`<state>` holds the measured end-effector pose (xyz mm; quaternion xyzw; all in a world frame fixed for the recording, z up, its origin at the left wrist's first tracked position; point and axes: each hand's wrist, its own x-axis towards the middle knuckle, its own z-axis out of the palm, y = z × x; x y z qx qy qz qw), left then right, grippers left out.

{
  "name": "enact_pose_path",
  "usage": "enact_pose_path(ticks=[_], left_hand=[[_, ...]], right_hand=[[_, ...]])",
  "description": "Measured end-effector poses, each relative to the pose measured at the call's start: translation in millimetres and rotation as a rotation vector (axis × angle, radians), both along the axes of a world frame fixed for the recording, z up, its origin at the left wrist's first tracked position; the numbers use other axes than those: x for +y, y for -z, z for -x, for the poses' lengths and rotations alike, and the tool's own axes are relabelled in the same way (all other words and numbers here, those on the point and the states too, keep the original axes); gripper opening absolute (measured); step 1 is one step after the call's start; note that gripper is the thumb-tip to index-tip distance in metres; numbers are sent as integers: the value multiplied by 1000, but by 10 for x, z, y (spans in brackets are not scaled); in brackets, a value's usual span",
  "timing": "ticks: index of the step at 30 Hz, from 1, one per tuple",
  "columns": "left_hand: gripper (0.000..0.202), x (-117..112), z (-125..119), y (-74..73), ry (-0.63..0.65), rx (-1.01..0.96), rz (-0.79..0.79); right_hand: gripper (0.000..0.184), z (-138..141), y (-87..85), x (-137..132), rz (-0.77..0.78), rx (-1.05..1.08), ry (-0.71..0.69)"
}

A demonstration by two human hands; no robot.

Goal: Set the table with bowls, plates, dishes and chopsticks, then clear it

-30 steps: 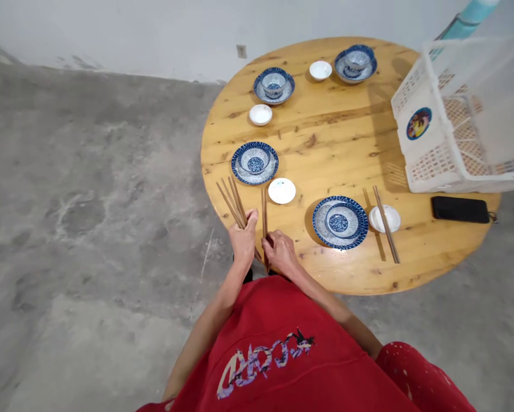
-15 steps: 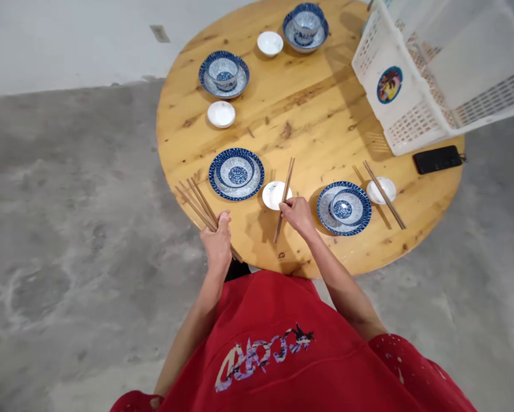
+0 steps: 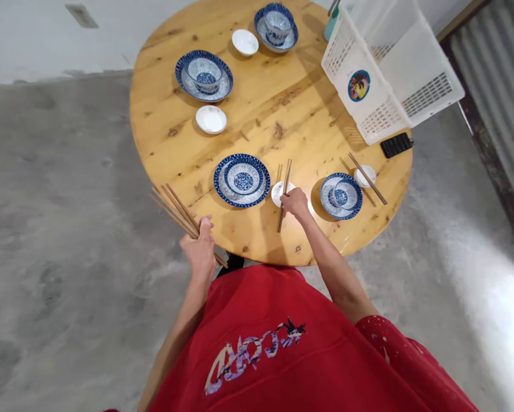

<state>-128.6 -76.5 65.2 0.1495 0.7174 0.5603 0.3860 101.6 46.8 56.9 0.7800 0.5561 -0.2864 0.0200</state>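
Note:
My left hand (image 3: 199, 246) is closed around several wooden chopsticks (image 3: 175, 207), fanned out past the table's near left edge. In my right hand (image 3: 295, 202) a pair of chopsticks (image 3: 287, 178) is pinched, lying over a small white dish (image 3: 276, 193) that they and my fingers partly hide. Left of that dish sits a blue-patterned plate (image 3: 221, 191) with a bowl (image 3: 243, 178) on it. To the right stands another patterned plate (image 3: 345, 214) holding a bowl (image 3: 346, 194). Beyond it, a pair of chopsticks (image 3: 374, 187) rests across a small white dish (image 3: 367, 173).
On the round wooden table (image 3: 257, 131), more plates with bowls (image 3: 205, 74) (image 3: 277, 27) and white dishes (image 3: 211, 119) (image 3: 245, 42) stand farther back. A white plastic basket (image 3: 377, 114) and a black phone (image 3: 396, 145) lie to the right.
The view has shifted, so the table appears farther left. My left hand has moved outward to the left with its chopsticks. My right hand still holds its pair over the small dish.

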Motion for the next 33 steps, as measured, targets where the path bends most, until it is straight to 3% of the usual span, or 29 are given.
enact_pose_path(ticks=[14,33], left_hand=[[38,30,236,-8,15,-52,-51],[37,54,240,-9,38,-92,-100]], right_hand=[[28,76,69,-50,12,-69,12],[29,82,41,-103,2,-100,6]])
